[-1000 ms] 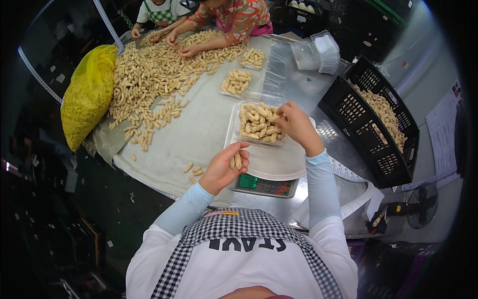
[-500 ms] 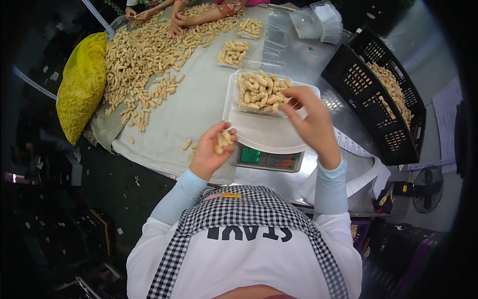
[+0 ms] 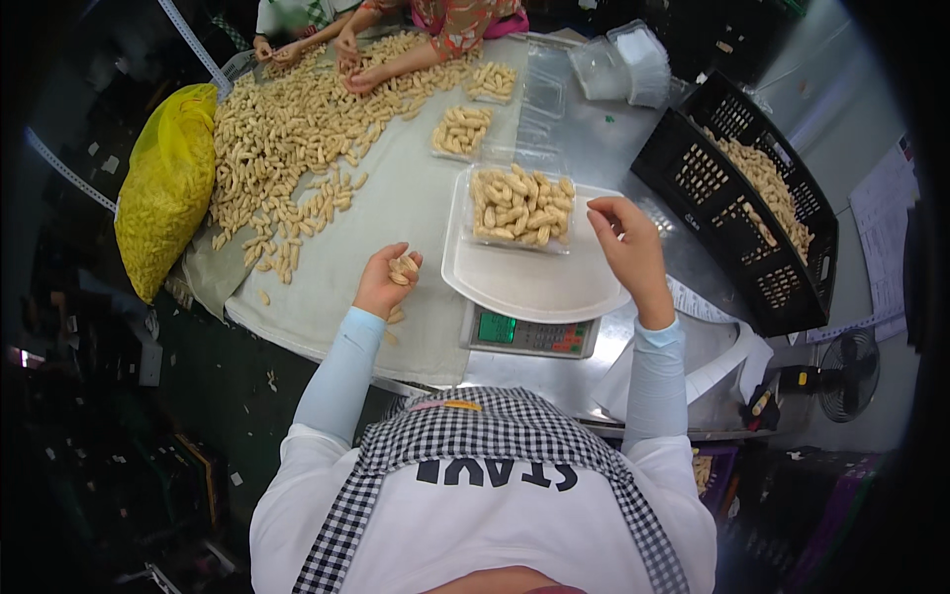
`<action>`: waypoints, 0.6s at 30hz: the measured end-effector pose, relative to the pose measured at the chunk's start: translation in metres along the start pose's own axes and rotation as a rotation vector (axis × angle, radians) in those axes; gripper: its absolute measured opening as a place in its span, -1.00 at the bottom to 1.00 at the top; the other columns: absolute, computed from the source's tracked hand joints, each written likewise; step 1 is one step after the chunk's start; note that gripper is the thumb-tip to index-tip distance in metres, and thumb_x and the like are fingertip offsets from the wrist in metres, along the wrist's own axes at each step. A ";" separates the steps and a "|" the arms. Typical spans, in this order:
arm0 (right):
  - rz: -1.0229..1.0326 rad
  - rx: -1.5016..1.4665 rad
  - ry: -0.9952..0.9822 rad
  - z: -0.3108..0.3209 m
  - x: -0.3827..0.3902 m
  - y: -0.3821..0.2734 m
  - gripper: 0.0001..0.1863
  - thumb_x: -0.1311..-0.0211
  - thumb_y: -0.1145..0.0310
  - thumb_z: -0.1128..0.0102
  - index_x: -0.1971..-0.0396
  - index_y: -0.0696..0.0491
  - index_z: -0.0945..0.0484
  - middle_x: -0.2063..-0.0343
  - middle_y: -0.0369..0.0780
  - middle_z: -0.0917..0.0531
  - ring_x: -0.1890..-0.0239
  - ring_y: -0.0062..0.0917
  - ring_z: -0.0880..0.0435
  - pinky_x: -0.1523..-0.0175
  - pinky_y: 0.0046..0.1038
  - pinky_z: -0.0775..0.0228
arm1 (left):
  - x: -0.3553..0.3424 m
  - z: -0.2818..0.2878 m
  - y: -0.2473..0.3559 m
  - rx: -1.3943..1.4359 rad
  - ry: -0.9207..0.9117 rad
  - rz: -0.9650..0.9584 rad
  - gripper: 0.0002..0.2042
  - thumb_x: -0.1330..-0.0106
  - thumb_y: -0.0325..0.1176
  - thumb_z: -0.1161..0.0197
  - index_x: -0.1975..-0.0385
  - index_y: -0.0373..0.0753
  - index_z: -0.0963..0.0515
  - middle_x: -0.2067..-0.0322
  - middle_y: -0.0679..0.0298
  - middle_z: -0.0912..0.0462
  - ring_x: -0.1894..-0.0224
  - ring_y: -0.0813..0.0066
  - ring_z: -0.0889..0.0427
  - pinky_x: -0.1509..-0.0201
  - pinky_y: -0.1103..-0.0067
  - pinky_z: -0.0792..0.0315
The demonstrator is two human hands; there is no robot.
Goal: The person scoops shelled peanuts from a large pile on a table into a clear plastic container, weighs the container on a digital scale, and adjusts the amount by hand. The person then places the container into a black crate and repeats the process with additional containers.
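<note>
On the scale's white weighing pan (image 3: pixel 584 287) sits a clear plastic tray (image 3: pixel 550 247) heaped with unshelled peanuts (image 3: pixel 520 206). My right hand (image 3: pixel 633 257) hovers over the pan's right side, apart from the tray. Its thumb and forefinger are pinched together, with nothing visible between them. Left of the pan, my left hand (image 3: pixel 381 282) is curled around a few peanuts (image 3: pixel 403 269), palm partly up. Beneath the pan, the scale (image 3: pixel 529 334) shows a lit green display and a keypad.
A large peanut pile (image 3: pixel 287 129) covers the table's far left, beside a full yellow mesh bag (image 3: pixel 163 188). Two filled trays (image 3: pixel 460 132) stand beyond the scale. A black crate (image 3: pixel 727 213) of peanuts and a paper strip (image 3: pixel 717 371) lie right. Two co-workers' hands (image 3: pixel 361 74) are at the pile.
My right hand has drawn back rightward from the filled tray. My left hand, still holding peanuts, has moved left, away from the pan. A co-worker's hands have shifted at the pile.
</note>
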State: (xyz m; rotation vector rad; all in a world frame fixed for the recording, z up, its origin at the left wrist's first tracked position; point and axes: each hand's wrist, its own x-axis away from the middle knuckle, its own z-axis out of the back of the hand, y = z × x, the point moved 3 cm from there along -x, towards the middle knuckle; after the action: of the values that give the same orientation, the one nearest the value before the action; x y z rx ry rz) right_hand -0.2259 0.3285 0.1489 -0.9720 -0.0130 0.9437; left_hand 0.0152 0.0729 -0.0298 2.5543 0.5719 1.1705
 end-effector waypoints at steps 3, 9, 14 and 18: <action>0.197 0.026 0.035 -0.016 -0.012 -0.003 -0.79 -0.11 0.42 -0.23 0.25 0.13 -0.57 0.34 -0.16 -0.60 0.28 -0.33 -0.56 0.18 -0.39 -0.41 | -0.055 0.006 0.012 -0.421 0.139 -0.181 -0.87 -0.24 -0.48 -0.11 0.24 -0.27 -0.42 0.33 0.18 -0.50 0.29 0.37 -0.56 0.60 0.63 -0.32; 0.465 0.129 -0.003 -0.063 -0.046 -0.018 -0.68 -0.03 0.40 -0.29 0.17 0.12 -0.53 0.25 -0.15 -0.55 0.14 -0.23 -0.47 0.06 -0.33 -0.33 | -0.078 -0.039 -0.011 -1.643 0.331 -1.381 -0.81 -0.21 -0.46 -0.06 0.17 -0.21 -0.44 0.19 0.19 -0.47 0.16 0.29 -0.49 0.28 0.40 -0.39; 0.368 0.067 -0.019 -0.079 -0.045 0.009 -0.71 -0.03 0.44 -0.28 0.20 0.13 -0.53 0.33 -0.13 -0.55 0.24 -0.24 -0.49 0.09 -0.31 -0.35 | -0.059 -0.041 -0.032 -1.887 0.151 -1.241 -0.78 -0.22 -0.40 -0.08 0.14 -0.15 -0.50 0.10 0.19 -0.45 -0.06 0.18 -0.35 -0.15 0.17 -0.14; 0.173 0.102 0.118 -0.072 -0.031 0.021 -0.82 -0.02 0.49 -0.25 0.33 0.13 -0.52 0.41 -0.14 -0.54 0.32 -0.23 -0.50 0.17 -0.30 -0.34 | -0.045 -0.033 -0.036 -2.002 0.094 -1.304 -0.68 -0.25 -0.31 -0.10 -0.01 -0.11 -0.46 -0.05 0.08 -0.39 -0.17 0.10 -0.28 -0.26 0.09 -0.03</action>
State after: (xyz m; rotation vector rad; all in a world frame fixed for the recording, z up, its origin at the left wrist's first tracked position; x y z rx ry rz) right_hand -0.2298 0.2618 0.1030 -0.9434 0.2194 1.0333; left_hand -0.0453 0.0864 -0.0531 0.2085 0.4300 0.5414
